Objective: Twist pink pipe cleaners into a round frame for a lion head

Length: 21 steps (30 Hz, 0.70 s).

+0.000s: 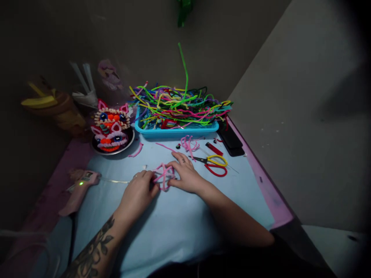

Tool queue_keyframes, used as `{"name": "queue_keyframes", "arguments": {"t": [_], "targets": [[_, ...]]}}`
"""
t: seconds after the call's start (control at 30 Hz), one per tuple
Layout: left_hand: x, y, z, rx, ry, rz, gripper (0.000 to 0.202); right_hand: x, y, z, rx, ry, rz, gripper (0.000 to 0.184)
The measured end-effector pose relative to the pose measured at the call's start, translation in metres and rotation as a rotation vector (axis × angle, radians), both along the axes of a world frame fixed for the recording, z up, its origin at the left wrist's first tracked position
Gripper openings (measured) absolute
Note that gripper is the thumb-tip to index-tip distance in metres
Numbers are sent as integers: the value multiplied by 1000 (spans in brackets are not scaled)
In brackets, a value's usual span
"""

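A pink pipe-cleaner frame, bent into an open shape with crossing strands, sits low over the blue-covered table between my hands. My left hand grips its left side, thumb and fingers closed at the edge. On the other side my right hand pinches the frame, its index finger reaching over the top. A single pink pipe cleaner lies just beyond the right fingers. Farther back is a loose bundle of pink pipe cleaners. The exact fingertip contact is partly hidden.
Scissors and a red lighter lie right, near a black phone-like object. A blue tray heaped with pipe cleaners stands behind. Left are a bowl holding lion-head figures and a glue gun, its light green.
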State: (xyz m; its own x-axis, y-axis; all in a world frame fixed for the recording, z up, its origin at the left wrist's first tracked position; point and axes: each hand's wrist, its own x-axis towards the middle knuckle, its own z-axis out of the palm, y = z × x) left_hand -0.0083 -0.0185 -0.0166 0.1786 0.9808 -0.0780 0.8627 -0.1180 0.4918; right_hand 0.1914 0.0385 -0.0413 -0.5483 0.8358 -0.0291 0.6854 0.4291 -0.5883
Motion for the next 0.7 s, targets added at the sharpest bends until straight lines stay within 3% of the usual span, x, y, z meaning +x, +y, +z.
{"name": "queue_keyframes", "arguments": {"t": [0.13, 0.17, 0.23, 0.27, 0.4, 0.43, 0.5, 0.6, 0.7], "targets": [[-1, 2, -1, 6, -68, 15, 9, 14, 1, 13, -5, 175, -8, 78], [-2, 2, 0, 6, -96, 17, 9, 23, 4, 18, 12, 243, -30, 74], [-3, 3, 1, 12, -147, 18, 9, 49, 14, 31, 86, 373, -87, 47], [-4, 3, 2, 20, -167, 15, 10, 66, 23, 37, 157, 396, -178, 28], [-7, 3, 5, 55, -251, 120, 19, 141, 75, 43, 370, 171, -739, 18], [-9, 2, 5, 90, -279, 182, 24, 157, 89, 41, 340, 19, -865, 28], [-11, 2, 4, 237, -343, 292, 33, 179, 113, 33, 168, -259, -966, 50], [-14, 1, 3, 574, -385, 356, 56, 190, 138, 19, 94, -326, -943, 67], [-17, 2, 0, 696, -375, 350, 59, 185, 152, 10, 87, -351, -899, 70]]}}
